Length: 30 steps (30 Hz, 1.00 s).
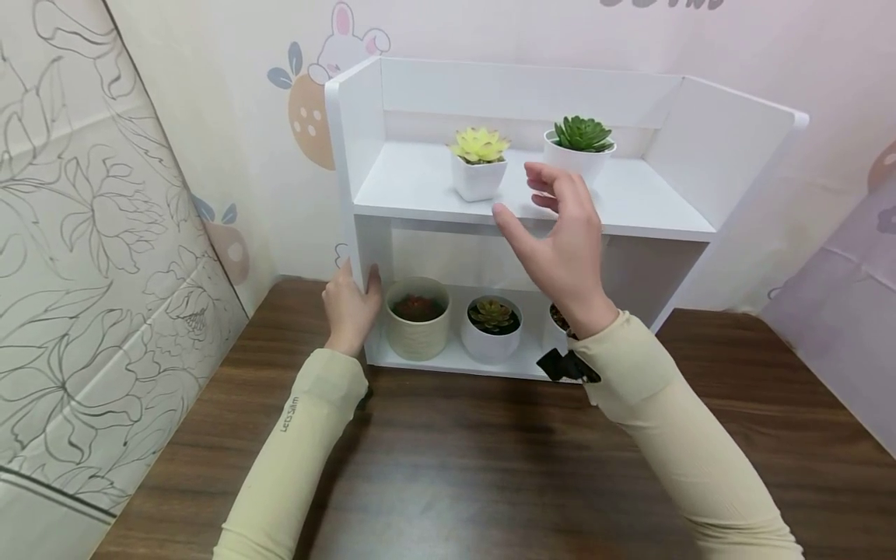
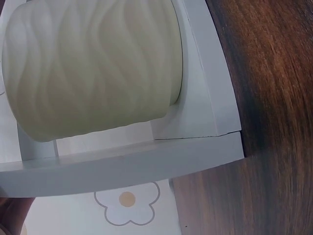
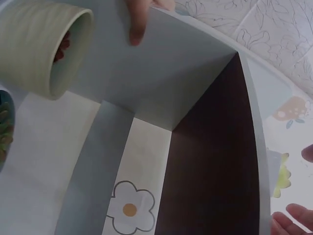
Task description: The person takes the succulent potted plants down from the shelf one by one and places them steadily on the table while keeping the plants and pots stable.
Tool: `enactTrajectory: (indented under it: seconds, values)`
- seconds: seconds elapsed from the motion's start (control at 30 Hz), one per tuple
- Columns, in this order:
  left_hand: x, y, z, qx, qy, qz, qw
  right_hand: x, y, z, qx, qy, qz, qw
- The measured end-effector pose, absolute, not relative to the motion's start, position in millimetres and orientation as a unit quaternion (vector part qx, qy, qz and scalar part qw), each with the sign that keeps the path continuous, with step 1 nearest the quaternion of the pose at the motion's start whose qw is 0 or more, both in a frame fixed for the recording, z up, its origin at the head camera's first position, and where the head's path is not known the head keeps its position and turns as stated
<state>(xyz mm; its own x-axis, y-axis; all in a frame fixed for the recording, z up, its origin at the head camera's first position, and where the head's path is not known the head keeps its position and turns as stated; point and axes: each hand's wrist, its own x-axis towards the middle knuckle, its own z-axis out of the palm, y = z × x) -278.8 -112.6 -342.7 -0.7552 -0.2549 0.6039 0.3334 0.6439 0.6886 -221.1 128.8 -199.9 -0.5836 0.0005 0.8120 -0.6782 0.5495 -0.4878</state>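
Note:
My left hand (image 1: 350,307) grips the left side panel (image 1: 343,171) of a white two-tier shelf (image 1: 413,179), thumb inside and fingers outside. Beside that thumb, on the lower tier, is a cream wavy-textured pot (image 1: 417,334) with a reddish plant; its ridges fill much of the left wrist view (image 2: 93,63). My right hand (image 1: 567,241) is raised in front of the upper tier, fingers spread and gently bent, holding nothing. Closest to it are a square white pot (image 1: 479,180) with a yellow succulent (image 1: 480,145) and a round white pot with a green succulent (image 1: 582,134).
Also on the lower tier are a white pot (image 1: 491,344) with a small succulent and another pot (image 1: 555,334), mostly hidden behind my right wrist. The shelf stands on a dark wooden table (image 1: 448,467) against a patterned wall (image 1: 231,93).

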Motion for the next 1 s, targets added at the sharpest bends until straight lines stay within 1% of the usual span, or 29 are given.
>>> enactTrajectory:
  seconds: [0.2,0.57,1.0]
  values:
    - [-279,-112,-344,-0.025,-0.833,-0.419,0.360,-230,124,-191,0.190,-0.792,0.461,0.352]
    - [-278,-113,-343,-0.026,-0.832,-0.420,0.360,-236,113,-179,0.145,-0.825,0.460,0.294]
    - [-279,-112,-344,-0.019,-0.832,-0.418,0.365,-242,99,-168,0.089,-0.862,0.413,0.280]
